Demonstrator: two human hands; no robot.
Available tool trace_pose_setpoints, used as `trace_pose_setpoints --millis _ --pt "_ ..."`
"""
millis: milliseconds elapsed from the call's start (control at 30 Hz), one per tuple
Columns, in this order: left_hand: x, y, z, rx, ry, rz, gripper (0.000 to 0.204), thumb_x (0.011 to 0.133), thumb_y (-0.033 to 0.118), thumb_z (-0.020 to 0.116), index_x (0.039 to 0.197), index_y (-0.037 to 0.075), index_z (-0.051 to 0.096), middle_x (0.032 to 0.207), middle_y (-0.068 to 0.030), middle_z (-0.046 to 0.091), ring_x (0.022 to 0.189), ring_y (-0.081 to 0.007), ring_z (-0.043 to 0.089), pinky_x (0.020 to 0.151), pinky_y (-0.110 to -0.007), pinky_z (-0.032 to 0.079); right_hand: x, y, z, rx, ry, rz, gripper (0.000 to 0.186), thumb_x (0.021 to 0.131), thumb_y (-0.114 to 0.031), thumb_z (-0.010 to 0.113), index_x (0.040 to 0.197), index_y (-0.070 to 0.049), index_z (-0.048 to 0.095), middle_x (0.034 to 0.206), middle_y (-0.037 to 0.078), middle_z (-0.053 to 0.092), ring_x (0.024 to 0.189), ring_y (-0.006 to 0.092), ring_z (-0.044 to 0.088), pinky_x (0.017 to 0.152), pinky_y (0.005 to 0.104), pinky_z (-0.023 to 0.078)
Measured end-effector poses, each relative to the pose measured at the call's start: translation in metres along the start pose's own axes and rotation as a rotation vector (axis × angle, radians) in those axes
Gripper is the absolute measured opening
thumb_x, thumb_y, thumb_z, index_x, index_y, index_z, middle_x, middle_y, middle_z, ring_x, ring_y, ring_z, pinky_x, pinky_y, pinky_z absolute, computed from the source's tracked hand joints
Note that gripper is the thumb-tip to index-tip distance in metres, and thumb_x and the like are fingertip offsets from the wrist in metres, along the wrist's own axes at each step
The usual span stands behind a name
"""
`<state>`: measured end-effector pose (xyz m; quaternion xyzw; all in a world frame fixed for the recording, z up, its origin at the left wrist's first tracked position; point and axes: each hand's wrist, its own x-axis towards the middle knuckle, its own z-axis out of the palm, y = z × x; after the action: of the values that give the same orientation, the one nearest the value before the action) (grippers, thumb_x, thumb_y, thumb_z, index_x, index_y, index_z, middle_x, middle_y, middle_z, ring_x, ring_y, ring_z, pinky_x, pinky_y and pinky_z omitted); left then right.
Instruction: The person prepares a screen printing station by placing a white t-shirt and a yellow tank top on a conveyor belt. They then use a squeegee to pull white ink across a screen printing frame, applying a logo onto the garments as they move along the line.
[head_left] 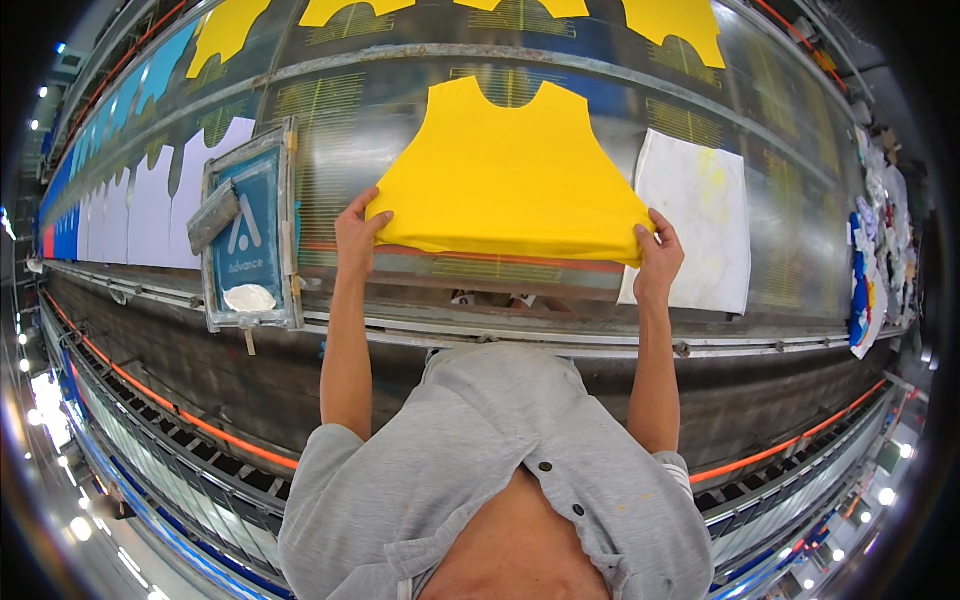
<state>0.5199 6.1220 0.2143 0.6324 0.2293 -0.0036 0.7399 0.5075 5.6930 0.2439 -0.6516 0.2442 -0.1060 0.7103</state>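
Observation:
A yellow cut fabric panel with a scooped neck edge is stretched flat across the long printing table. My left hand grips its lower left corner between thumb and fingers. Opposite, my right hand holds the lower right corner, beside a white cloth pad with faint yellow stains. Left of my left hand lies a framed printing screen with a teal mesh and white lettering; a squeegee rests on it, and a blob of white ink is near its lower end.
More yellow panels lie along the far row, with light blue and pale lilac pieces to the left. A pile of mixed fabric scraps is at the right end. A metal rail runs along the near edge.

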Motion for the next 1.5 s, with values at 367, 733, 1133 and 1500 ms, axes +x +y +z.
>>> trace_pose_setpoints --millis 367,733,1133,1500 --pt "-0.01 -0.022 -0.016 0.023 -0.015 -0.031 0.057 0.076 -0.01 0.068 0.13 -0.01 0.05 0.124 -0.0155 0.059 0.107 -0.0204 0.06 0.092 -0.029 0.049 -0.02 0.017 -0.01 0.008 0.033 0.042 0.038 0.084 0.005 0.062 0.121 0.008 0.057 0.108 0.013 0.061 0.093 0.0181 0.062 0.081 0.0268 0.051" --pt "-0.023 -0.034 -0.021 0.035 -0.008 -0.049 0.057 0.076 -0.01 0.069 0.13 -0.01 0.051 0.123 -0.0154 0.06 0.106 -0.0203 0.06 0.092 -0.028 0.049 -0.03 0.035 -0.021 0.003 0.048 0.059 0.037 0.084 0.005 0.063 0.121 0.007 0.057 0.108 0.012 0.062 0.094 0.0175 0.062 0.082 0.0268 0.05" --pt "-0.028 -0.037 -0.023 0.046 -0.002 -0.068 0.058 0.075 -0.012 0.069 0.131 -0.011 0.05 0.123 -0.0158 0.06 0.106 -0.0202 0.06 0.091 -0.028 0.05 -0.04 0.046 -0.026 0.01 0.065 0.079 0.036 0.084 0.006 0.062 0.12 0.006 0.058 0.107 0.012 0.062 0.092 0.0167 0.062 0.08 0.0261 0.051" --pt "-0.033 -0.047 -0.029 0.033 0.001 -0.107 0.058 0.076 -0.011 0.068 0.131 -0.011 0.05 0.121 -0.016 0.062 0.102 -0.0194 0.062 0.089 -0.028 0.051 -0.048 0.051 -0.029 -0.007 0.081 0.119 0.036 0.084 0.005 0.063 0.12 0.006 0.059 0.108 0.012 0.063 0.093 0.0171 0.062 0.082 0.0268 0.05"
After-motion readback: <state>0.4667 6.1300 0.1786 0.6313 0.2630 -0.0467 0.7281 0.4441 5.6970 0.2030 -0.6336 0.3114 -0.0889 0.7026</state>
